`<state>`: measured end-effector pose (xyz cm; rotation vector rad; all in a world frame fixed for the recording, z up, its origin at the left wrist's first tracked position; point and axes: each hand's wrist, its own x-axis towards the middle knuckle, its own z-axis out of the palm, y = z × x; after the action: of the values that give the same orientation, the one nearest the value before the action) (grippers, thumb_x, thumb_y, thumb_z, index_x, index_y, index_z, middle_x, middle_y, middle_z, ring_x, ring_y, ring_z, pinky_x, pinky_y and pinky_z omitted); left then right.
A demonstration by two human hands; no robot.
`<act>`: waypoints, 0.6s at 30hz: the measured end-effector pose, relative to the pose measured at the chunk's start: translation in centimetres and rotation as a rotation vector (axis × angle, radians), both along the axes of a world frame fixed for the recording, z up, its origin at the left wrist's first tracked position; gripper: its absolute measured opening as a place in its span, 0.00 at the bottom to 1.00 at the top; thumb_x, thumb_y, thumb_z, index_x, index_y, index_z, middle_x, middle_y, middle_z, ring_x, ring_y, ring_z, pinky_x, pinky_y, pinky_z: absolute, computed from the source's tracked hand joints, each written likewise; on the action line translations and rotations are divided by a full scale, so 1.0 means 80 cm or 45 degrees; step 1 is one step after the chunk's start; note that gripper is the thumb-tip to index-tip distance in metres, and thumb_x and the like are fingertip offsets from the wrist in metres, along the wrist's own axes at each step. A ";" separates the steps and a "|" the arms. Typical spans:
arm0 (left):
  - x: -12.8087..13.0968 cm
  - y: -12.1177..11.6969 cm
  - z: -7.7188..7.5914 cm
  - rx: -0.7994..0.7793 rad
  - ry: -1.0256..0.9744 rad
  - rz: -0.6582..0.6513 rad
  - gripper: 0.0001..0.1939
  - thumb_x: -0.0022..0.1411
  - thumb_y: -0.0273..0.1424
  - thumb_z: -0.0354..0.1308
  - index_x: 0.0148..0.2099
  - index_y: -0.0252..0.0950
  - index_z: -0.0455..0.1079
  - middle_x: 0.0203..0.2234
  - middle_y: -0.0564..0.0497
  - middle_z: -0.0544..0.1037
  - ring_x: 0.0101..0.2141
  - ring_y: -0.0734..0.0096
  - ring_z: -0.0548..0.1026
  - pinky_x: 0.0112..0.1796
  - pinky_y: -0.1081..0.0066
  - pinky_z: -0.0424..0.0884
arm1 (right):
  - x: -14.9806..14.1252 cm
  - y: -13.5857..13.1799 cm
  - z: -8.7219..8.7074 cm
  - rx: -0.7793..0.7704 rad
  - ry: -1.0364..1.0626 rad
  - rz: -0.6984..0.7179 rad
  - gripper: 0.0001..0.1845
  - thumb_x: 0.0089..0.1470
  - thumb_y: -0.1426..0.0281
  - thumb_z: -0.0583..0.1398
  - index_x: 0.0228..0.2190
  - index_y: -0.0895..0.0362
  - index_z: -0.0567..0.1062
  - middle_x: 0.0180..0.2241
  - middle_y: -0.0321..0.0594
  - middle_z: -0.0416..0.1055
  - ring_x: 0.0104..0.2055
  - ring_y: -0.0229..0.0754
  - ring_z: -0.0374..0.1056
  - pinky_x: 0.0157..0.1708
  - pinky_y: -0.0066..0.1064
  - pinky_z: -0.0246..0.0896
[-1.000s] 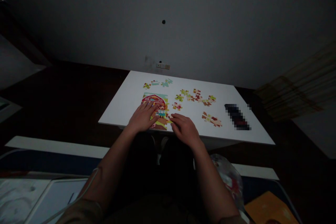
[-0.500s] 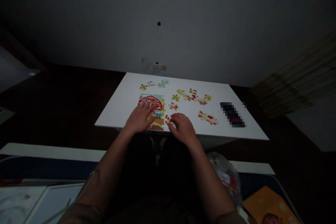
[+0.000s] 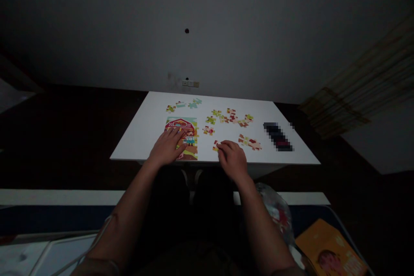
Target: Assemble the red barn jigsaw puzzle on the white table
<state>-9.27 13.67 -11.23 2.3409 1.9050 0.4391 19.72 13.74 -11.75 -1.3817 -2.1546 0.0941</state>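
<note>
My left hand (image 3: 167,146) lies flat with fingers outstretched on a joined part of a jigsaw puzzle (image 3: 190,150), which shows a red barn and a figure. To its right, apart from the joined part, my right hand (image 3: 233,158) pinches a puzzle piece (image 3: 215,145) at the table's near edge; the fingers cover much of it. A loose pink-and-green piece (image 3: 208,130) lies just beyond. A couple of joined pieces (image 3: 250,142) rest to the right of my right hand.
Several loose pieces (image 3: 232,115) are scattered farther back on the white table (image 3: 136,131), with blue-green ones (image 3: 194,103) at the back left. A blurred-out dark object (image 3: 278,137) lies at the right. Beside my right forearm are a clear plastic bag (image 3: 274,207) and an orange box (image 3: 330,248).
My right hand has moved right with the piece, away from the joined puzzle's edge. My left hand stays flat on the puzzle. The whole view has shifted slightly.
</note>
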 end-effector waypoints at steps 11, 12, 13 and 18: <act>0.002 -0.005 0.003 0.015 0.021 -0.013 0.30 0.68 0.48 0.41 0.67 0.43 0.52 0.65 0.49 0.54 0.64 0.55 0.50 0.61 0.52 0.48 | -0.001 0.041 0.019 0.060 -0.060 -0.039 0.12 0.57 0.68 0.55 0.41 0.53 0.75 0.44 0.45 0.73 0.48 0.53 0.64 0.51 0.48 0.57; 0.003 -0.006 0.005 0.016 0.019 -0.012 0.30 0.68 0.48 0.41 0.67 0.43 0.52 0.65 0.49 0.54 0.64 0.55 0.50 0.61 0.53 0.48 | -0.010 0.048 0.021 0.039 -0.061 -0.033 0.14 0.57 0.67 0.55 0.44 0.53 0.74 0.45 0.46 0.73 0.49 0.53 0.64 0.49 0.47 0.58; 0.003 -0.007 0.007 0.017 0.016 -0.012 0.30 0.68 0.48 0.41 0.67 0.43 0.52 0.65 0.49 0.54 0.64 0.55 0.50 0.61 0.53 0.47 | -0.020 0.055 0.023 0.015 -0.061 -0.031 0.16 0.57 0.66 0.56 0.46 0.53 0.73 0.46 0.47 0.72 0.49 0.54 0.64 0.48 0.47 0.59; 0.006 -0.010 0.015 0.022 -0.004 0.001 0.29 0.67 0.47 0.43 0.67 0.46 0.52 0.65 0.50 0.55 0.63 0.55 0.53 0.61 0.53 0.49 | -0.054 0.085 0.018 -0.066 -0.081 0.016 0.22 0.55 0.64 0.59 0.51 0.53 0.69 0.49 0.50 0.71 0.52 0.56 0.62 0.45 0.46 0.60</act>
<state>-8.79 12.85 -10.06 2.3488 1.9085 0.4608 15.41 20.55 -10.34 -1.4180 -2.2278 0.1129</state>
